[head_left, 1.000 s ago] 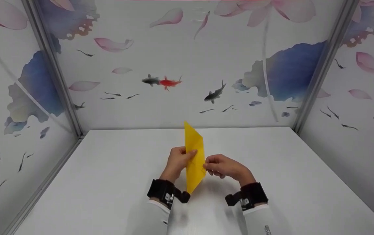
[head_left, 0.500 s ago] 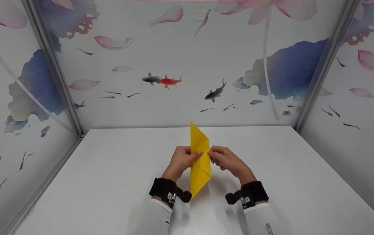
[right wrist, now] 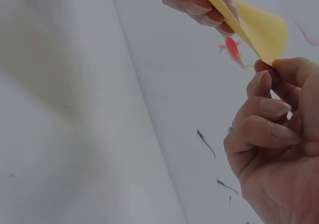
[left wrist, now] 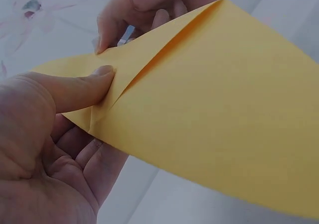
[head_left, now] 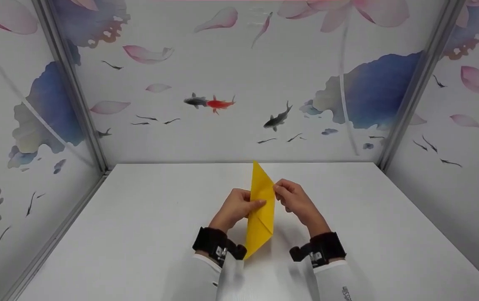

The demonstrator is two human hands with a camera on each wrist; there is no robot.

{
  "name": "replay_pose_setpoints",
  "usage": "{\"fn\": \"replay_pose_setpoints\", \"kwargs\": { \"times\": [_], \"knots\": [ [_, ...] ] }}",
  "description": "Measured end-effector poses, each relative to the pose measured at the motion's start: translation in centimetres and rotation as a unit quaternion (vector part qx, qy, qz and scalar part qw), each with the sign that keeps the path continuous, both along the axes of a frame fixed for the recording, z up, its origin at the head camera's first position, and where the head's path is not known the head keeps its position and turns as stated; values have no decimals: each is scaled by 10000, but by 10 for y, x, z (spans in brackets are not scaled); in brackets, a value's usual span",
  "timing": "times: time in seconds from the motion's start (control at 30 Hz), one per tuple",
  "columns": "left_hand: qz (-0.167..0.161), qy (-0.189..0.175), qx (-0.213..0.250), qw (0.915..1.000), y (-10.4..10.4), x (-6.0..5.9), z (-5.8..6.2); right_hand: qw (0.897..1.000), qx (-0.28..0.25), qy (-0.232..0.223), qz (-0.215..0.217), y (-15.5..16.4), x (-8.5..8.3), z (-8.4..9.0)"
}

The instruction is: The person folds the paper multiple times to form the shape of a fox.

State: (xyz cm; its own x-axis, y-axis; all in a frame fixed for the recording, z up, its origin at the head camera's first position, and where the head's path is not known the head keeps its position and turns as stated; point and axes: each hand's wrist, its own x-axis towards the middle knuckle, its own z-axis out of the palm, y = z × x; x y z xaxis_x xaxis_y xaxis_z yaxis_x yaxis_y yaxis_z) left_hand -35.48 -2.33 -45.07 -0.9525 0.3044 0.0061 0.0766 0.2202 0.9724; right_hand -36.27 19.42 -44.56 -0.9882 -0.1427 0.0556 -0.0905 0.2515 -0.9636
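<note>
— Where's the sheet?
— The folded yellow paper (head_left: 260,211) stands on end above the white table (head_left: 139,234), between my hands.
— Your grip?
— My left hand (head_left: 235,207) pinches its left edge under the thumb; my right hand (head_left: 294,200) pinches the right corner.

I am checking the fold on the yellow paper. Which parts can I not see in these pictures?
- Head view: the left hand hides the yellow paper behind its fingers.
- Left wrist view: the picture edge cuts off the paper's right side.
- Right wrist view: the right hand and its grip hide most of the paper.
</note>
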Motion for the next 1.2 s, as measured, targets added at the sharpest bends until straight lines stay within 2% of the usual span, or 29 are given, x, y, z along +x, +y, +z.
{"fn": "replay_pose_setpoints", "kwargs": {
  "times": [0.17,0.27,0.33,0.47,0.53,0.63,0.77,0.87,1.0,1.2],
  "knots": [
    [-111,-104,-44,9999,-1,-1,-1,9998,2,103,-144,2,0,0],
    [-63,-175,-104,9998,-4,-3,-1,9997,57,106,-202,4,0,-1],
    [150,-222,-195,9995,-7,-3,-2,9996,105,131,-208,7,0,-2],
    [929,-162,-402,9947,-15,-5,-3,9996,275,85,-33,16,1,-5],
    [1209,-80,-460,9916,-17,-6,-4,9991,420,-3,94,22,3,-6],
    [1415,129,-637,9878,-17,-7,-3,9970,683,-298,215,26,5,-8],
    [1597,415,-1235,9785,-12,-7,-4,9901,1080,-874,214,27,6,-10],
    [1601,689,-1765,9688,-9,-8,-8,9811,1404,-1295,296,26,8,-13],
    [1402,1049,-2322,9568,-7,-7,-16,9668,1839,-1721,417,22,12,-18],
    [1061,1161,-2993,9411,-4,-6,-27,9444,2449,-2050,785,17,16,-24]
  ]
}}
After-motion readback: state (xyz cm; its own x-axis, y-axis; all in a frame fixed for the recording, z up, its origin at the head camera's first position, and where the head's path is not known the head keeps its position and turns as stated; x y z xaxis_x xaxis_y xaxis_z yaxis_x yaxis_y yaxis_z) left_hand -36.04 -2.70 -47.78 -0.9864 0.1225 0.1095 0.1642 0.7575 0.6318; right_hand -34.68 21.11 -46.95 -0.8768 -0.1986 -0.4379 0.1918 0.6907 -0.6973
